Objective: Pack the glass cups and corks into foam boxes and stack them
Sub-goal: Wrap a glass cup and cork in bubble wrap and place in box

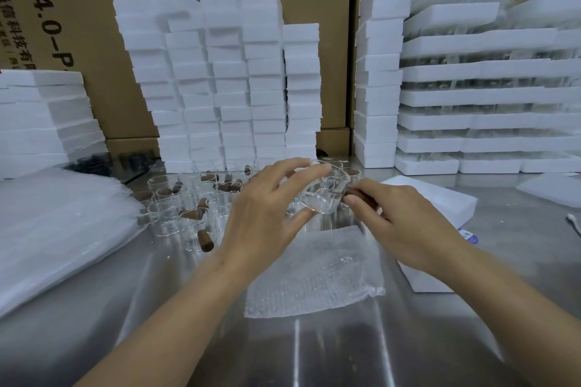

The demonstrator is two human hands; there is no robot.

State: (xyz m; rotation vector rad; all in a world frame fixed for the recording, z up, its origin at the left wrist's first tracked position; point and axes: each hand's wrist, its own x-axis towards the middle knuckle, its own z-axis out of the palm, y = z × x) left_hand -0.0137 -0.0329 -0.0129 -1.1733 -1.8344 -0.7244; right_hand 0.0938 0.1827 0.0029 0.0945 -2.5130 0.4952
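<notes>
White foam boxes stacked high across the top, steel table below, bubble wrap bottom centre. Mid-frame, the left hand has a tilted glass cup between thumb and fingertips; the right hand pinches a cork just beside it.

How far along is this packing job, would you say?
Somewhere in the middle, I think. Done: tall stacks of foam boxes stand at the back, though I cannot see whether they are filled. In hand: the left hand holds a cup and the right hand pinches a cork beside it, above bubble wrap. Left: many loose cups and corks on the table.
</notes>
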